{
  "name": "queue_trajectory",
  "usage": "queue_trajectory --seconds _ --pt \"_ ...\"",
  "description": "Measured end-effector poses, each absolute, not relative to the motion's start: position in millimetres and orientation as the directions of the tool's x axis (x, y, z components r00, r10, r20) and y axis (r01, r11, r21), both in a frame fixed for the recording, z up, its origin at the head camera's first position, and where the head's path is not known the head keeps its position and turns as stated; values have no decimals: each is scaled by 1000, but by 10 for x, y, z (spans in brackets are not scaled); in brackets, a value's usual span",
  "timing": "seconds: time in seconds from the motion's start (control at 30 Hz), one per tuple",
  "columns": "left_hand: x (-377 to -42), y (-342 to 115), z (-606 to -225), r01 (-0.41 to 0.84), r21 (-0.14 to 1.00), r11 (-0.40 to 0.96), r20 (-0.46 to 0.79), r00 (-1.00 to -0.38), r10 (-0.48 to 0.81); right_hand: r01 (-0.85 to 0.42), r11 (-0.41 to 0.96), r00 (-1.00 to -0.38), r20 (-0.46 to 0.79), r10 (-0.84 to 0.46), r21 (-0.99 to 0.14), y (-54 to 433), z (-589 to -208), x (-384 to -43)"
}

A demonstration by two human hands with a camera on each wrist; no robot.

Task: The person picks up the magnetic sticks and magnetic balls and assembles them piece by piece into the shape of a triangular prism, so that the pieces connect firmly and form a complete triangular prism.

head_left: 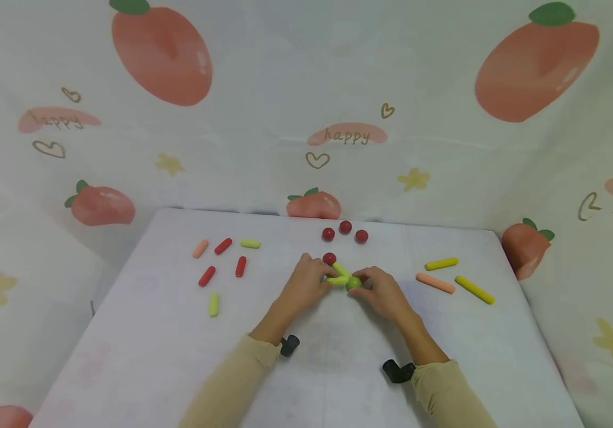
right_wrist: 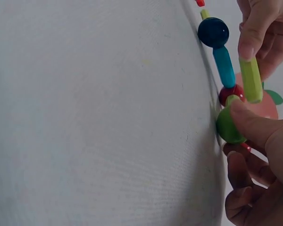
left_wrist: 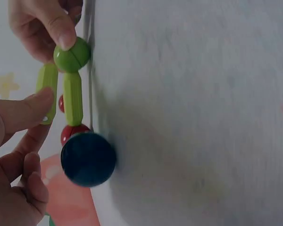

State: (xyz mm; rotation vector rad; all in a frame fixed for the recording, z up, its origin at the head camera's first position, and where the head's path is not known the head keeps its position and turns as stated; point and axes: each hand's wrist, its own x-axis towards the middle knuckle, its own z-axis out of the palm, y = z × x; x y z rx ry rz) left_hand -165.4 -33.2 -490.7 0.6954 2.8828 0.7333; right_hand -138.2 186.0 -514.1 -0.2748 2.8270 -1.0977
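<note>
My left hand (head_left: 306, 279) pinches a yellow-green stick (left_wrist: 47, 92) between thumb and fingers. The fingers of my right hand (head_left: 384, 291) hold a green ball (head_left: 353, 283) on the tabletop. From that ball a second yellow-green stick (head_left: 341, 269) runs to a red ball (head_left: 329, 258). The left hand's stick is beside it, its far end close to the green ball; whether they touch I cannot tell. In the right wrist view a teal stick (right_wrist: 224, 67) links the red ball to a dark blue ball (right_wrist: 213, 32). My left hand mostly hides these two in the head view.
Three loose red balls (head_left: 345, 227) lie at the back. On the left are several short sticks, red (head_left: 207, 276), peach (head_left: 200, 248) and yellow-green (head_left: 214, 304). Two yellow sticks (head_left: 474, 289) and a longer peach stick (head_left: 435, 283) lie on the right. A patterned cloth (head_left: 264, 119) hangs behind.
</note>
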Motion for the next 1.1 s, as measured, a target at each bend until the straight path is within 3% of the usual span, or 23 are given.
queue_trajectory --seconds 0.37,0.5,0.7,1.1 --pt "-1627 -188 -4918 415 350 840 8 -898 440 -112 730 -983 -34 -182 -674 1894 -5144 -1389" --pt "-1603 -272 -4919 378 391 839 4 -912 409 -115 731 -982 -36 -187 -673 1881 -5144 -1389" --pt "-1540 -498 -4937 166 496 852 -90 -966 241 -92 739 -982 -61 -177 -668 1860 -5127 -1382" --pt "-1492 -620 -4995 -4 633 774 -204 -965 162 -71 772 -985 -76 -153 -632 1786 -5114 -1357"
